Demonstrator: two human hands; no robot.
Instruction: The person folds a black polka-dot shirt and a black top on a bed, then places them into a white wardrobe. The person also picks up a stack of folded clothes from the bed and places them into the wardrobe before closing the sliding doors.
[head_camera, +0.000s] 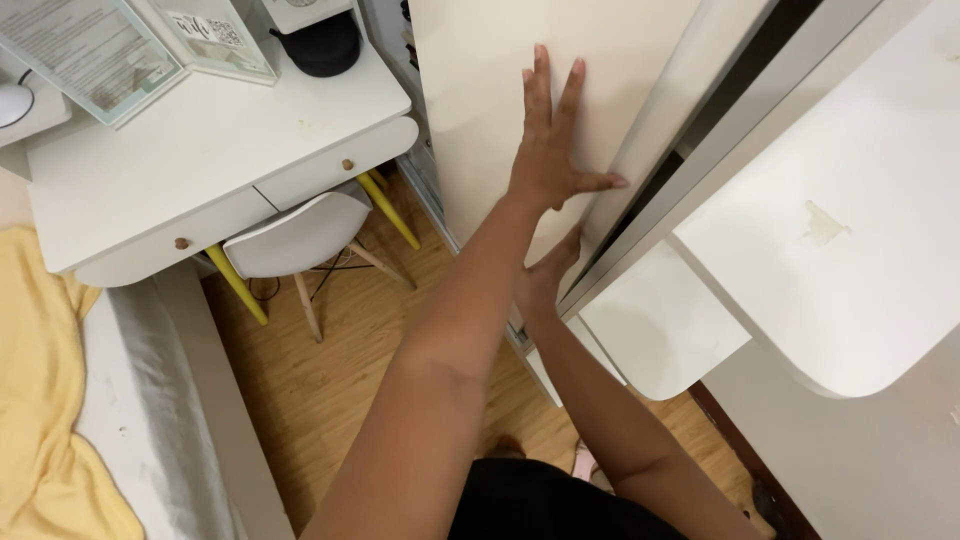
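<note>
My left hand (548, 150) lies flat on a cream sliding wardrobe door (480, 90), fingers spread and pointing up, thumb toward the door's right edge. My right hand (545, 278) rests lower on the same door, near its edge and the dark gap (650, 180) beside it. My left forearm partly covers it. Its fingers look stretched out against the panel, holding nothing that I can see.
A white desk (200, 150) with two knobbed drawers and yellow legs stands at left, a white chair (295, 235) tucked under it. A bed with a yellow blanket (40, 400) runs along the left edge. White rounded shelves (850, 220) jut out at right above the wooden floor (330, 380).
</note>
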